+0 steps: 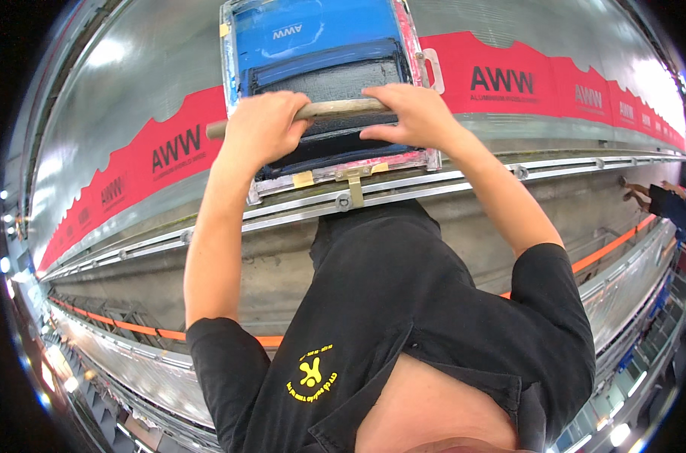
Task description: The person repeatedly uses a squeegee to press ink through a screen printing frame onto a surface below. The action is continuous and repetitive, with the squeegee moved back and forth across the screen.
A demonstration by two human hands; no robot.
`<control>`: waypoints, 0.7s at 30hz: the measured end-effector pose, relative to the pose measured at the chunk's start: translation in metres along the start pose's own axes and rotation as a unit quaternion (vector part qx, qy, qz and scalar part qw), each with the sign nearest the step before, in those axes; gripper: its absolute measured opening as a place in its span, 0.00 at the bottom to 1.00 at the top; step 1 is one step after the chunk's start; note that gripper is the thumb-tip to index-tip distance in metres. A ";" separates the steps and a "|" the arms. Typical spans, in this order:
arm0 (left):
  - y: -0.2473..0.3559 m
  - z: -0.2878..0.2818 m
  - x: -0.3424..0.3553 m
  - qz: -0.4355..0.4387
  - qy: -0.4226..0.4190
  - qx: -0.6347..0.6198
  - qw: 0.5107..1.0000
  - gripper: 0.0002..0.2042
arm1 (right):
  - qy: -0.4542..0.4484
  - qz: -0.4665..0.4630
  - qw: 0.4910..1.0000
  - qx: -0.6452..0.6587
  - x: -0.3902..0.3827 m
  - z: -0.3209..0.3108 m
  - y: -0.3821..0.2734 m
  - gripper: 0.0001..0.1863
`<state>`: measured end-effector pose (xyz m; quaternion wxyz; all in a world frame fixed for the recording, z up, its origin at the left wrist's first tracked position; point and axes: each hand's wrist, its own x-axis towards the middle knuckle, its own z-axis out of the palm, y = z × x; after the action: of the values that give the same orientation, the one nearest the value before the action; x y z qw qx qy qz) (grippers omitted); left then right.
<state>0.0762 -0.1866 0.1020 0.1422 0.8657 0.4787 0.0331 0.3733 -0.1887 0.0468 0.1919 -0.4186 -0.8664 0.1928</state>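
My left hand (267, 124) grips the left part of a long, pale squeegee (335, 107) lying across a printing screen (316, 34). My right hand (407, 117) holds its right part, fingertips over the bar and thumb stretched out below it. The screen has a blue upper area, dark wet ink around the squeegee, and a worn metal frame with tape patches and a white handle (433, 72) on the right. Under it runs a long silver sheet (146, 68) with a red printed band (479, 57).
An aluminium rail (475, 179) with a brass-coloured bracket (354, 189) runs along the near edge. My body is right against it. An orange strip (603, 249) lies beyond on the grey floor (547, 211). Another person (664, 204) is at the far right.
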 end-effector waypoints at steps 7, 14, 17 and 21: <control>-0.030 0.009 0.022 0.068 0.373 -0.080 0.922 0.14 | 0.074 0.140 0.986 -0.054 0.043 0.045 0.064 0.19; -0.132 0.203 -0.136 -0.399 0.330 -0.231 0.824 0.12 | 0.197 0.205 0.955 -0.084 0.111 0.057 0.125 0.22; -0.142 0.247 -0.186 -0.471 0.249 -0.191 0.824 0.13 | 0.234 0.216 0.946 -0.068 0.120 0.077 0.134 0.20; -0.146 0.271 -0.202 -0.459 0.222 -0.190 0.839 0.14 | 0.254 0.224 0.938 -0.073 0.115 0.097 0.136 0.20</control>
<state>-0.1003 -0.3405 -0.1817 0.1929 0.4717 0.8245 0.2461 0.3476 -0.0354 -0.0838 0.3265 -0.6501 -0.6840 0.0544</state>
